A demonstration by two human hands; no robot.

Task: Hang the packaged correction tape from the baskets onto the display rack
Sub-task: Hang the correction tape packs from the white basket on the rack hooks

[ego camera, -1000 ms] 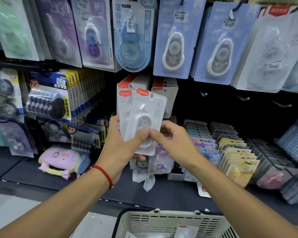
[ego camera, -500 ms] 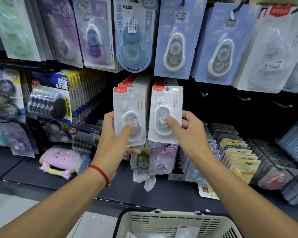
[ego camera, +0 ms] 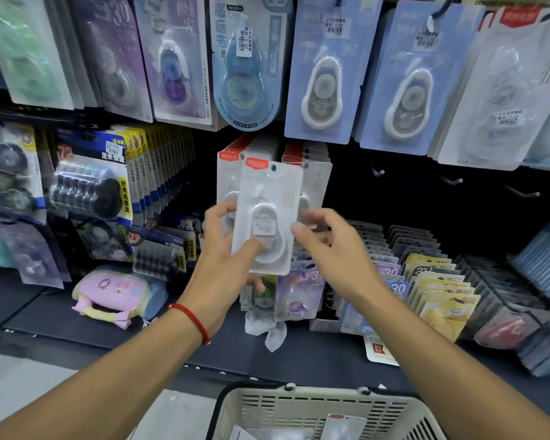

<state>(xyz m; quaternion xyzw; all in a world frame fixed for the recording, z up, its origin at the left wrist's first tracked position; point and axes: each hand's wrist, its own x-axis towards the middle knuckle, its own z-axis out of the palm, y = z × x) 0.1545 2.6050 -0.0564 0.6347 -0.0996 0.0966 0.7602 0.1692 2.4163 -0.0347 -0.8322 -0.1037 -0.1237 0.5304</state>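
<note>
Compared with half a second earlier, when each hand held one pack side by side, the two white blister-carded correction tape packs with red header tabs now overlap in front of the rack, the front pack covering most of the rear one. The left hand grips the pair, thumb pressed on the front blister and fingers curled behind the cards. The right hand has let go of its pack; its fingers are loosely spread, with the thumb tip just at the right edge of the front card.

Directly behind the held packs hang two rows of matching white red-tabbed packs on the black display rack; bare metal hooks project to the right. Above hang pale blue carded tape dispensers. Yellow and blue packs of refills hang to the left, and a pink pouch lies on the dark shelf. A beige slotted plastic basket with black handle, containing further packs, sits at the lower edge, below the forearms.
</note>
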